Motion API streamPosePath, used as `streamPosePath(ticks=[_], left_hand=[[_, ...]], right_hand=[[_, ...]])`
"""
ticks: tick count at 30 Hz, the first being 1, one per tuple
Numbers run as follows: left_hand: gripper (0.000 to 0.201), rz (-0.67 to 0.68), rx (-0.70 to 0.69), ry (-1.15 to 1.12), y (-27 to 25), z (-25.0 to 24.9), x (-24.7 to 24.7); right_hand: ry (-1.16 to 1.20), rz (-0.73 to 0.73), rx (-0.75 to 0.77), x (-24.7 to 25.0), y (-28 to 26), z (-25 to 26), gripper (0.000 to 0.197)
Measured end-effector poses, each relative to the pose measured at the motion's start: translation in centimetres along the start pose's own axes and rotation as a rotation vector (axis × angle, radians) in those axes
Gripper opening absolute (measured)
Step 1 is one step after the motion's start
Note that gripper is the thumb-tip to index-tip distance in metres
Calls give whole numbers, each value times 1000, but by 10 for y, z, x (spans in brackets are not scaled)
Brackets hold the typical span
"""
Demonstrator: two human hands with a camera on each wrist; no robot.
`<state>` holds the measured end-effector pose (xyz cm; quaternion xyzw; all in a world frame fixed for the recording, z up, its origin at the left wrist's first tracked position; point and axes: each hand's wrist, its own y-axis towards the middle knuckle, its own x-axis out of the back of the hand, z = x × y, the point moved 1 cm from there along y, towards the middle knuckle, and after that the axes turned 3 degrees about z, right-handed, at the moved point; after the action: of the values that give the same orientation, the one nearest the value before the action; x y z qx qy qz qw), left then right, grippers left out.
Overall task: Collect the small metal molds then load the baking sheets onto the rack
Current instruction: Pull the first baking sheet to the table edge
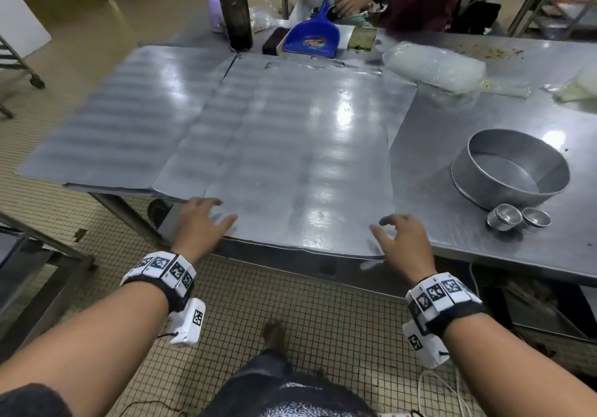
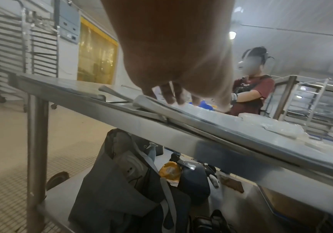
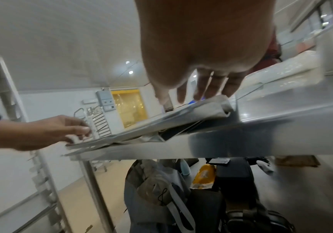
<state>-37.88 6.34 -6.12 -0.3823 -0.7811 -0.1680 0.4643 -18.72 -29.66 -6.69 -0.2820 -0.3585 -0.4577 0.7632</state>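
Both open, gripping nothing: left hand (image 1: 202,223) and right hand (image 1: 402,239) spread over the near corners of the top baking sheet (image 1: 290,145), stacked on the table (image 1: 468,126). Small metal molds (image 1: 518,216) beside the round pan (image 1: 510,168). Risk: uneven lift, sheets sliding apart, clattering off the edge.

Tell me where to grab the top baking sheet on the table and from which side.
Take the top baking sheet by its near edge, one hand toward each front corner, coming from the person's side. It lies flat, wide and thin, and that edge overhangs the table, so fingers could likely slip beneath. The left hand and right hand are at those corners.
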Motion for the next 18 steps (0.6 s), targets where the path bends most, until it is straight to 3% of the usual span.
streamPosePath(ticks=[3, 6, 9, 15, 18], left_hand=[[72, -8, 191, -27, 17, 15, 5], [79, 103, 275, -187, 32, 23, 5], [74, 136, 267, -192, 35, 23, 3], [66, 113, 231, -204, 31, 21, -2], [61, 106, 196, -229, 27, 13, -4]], right_hand=[[122, -68, -228, 3, 8, -13, 44], [257, 98, -367, -8, 15, -24, 65], [320, 176, -337, -20, 16, -23, 70], [402, 169, -299, -2, 16, -14, 55], [421, 142, -315, 7, 28, -29, 66]])
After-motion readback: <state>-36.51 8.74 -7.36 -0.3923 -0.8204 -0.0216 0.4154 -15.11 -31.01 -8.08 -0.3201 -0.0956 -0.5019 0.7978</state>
